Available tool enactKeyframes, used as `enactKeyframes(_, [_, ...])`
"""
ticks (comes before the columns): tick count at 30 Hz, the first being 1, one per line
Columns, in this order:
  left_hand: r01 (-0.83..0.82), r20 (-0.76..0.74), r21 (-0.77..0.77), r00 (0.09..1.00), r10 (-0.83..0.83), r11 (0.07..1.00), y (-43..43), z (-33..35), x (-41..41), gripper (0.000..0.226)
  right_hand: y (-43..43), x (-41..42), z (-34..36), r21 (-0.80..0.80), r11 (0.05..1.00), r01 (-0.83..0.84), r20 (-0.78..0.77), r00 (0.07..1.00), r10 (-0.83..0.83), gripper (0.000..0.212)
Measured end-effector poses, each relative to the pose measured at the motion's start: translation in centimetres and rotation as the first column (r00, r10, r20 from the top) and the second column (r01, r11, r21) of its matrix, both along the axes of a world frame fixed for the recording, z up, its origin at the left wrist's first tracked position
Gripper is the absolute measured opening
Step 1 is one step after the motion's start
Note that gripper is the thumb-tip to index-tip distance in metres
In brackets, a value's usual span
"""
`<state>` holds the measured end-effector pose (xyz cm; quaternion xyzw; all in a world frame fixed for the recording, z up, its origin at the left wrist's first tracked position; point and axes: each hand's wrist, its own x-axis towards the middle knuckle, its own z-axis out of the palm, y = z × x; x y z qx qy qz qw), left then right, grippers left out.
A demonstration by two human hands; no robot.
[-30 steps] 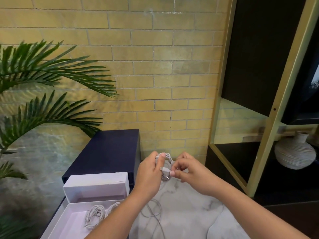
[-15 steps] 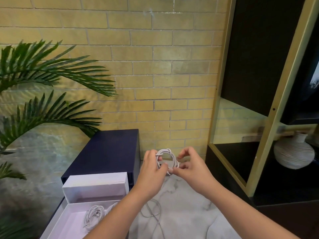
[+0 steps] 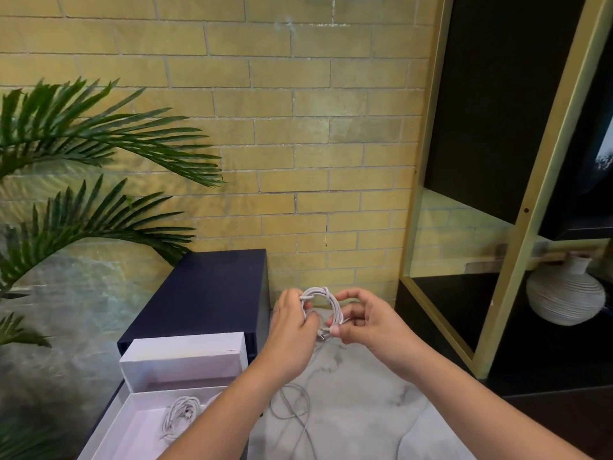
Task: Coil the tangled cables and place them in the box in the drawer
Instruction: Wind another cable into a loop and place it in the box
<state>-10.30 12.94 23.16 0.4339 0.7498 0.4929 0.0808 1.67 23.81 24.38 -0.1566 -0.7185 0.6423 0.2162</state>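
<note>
White cable (image 3: 323,302), small tight coil.

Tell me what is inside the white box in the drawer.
A coiled white cable lies in the white box. The left forearm covers the box's right part, so more cables there cannot be seen.

The open white cardboard box (image 3: 132,423) runs off the bottom edge. A forearm (image 3: 232,410) covers part of the coiled white cable (image 3: 180,416) inside it.

No legible text, labels, numbers anywhere in view.
</note>
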Motion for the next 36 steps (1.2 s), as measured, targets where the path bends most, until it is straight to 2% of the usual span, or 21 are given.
enactKeyframes(8, [0.117, 0.051, -0.056, 0.992, -0.114, 0.992, -0.6, 0.0, 0.2, 0.009, 0.0, -0.6, -0.2, 0.130, 0.986, 0.103, 0.052, 0.993, -0.111, 0.036])
enactKeyframes(11, [0.162, 0.054, -0.053, 0.986, -0.159, 0.985, -0.9, -0.1, -0.1, 0.025, 0.0, -0.5, -0.1, 0.109, 0.992, 0.069, 0.047, 0.996, -0.074, 0.037])
enactKeyframes(14, [0.223, 0.052, -0.112, 0.975, -0.218, 0.968, -1.1, -0.1, -0.4, 0.047, 0.0, -0.3, -0.1, 0.116, 0.990, 0.076, 0.052, 0.995, -0.083, 0.036])
enactKeyframes(16, [0.226, 0.022, -0.142, 0.974, -0.225, 0.964, -1.3, -0.2, -0.7, 0.052, -0.1, -0.2, 0.0, 0.104, 0.992, 0.065, 0.059, 0.996, -0.072, 0.035])
enactKeyframes(22, [0.204, -0.022, -0.162, 0.977, -0.210, 0.966, -1.7, -1.1, -1.5, 0.048, -0.3, 0.3, 0.0, 0.132, 0.991, -0.033, 0.125, 0.992, 0.017, 0.031])
enactKeyframes(31, [0.224, -0.028, -0.176, 0.972, -0.233, 0.958, -2.4, -1.8, -1.6, 0.047, -1.0, 0.6, -1.1, 0.169, 0.986, 0.017, 0.134, 0.990, -0.040, 0.026])
enactKeyframes(36, [0.261, 0.095, -0.123, 0.963, -0.251, 0.957, -2.5, -2.1, -2.0, 0.051, -1.2, 0.8, -1.5, 0.103, 0.993, 0.052, 0.115, 0.991, -0.064, 0.021])
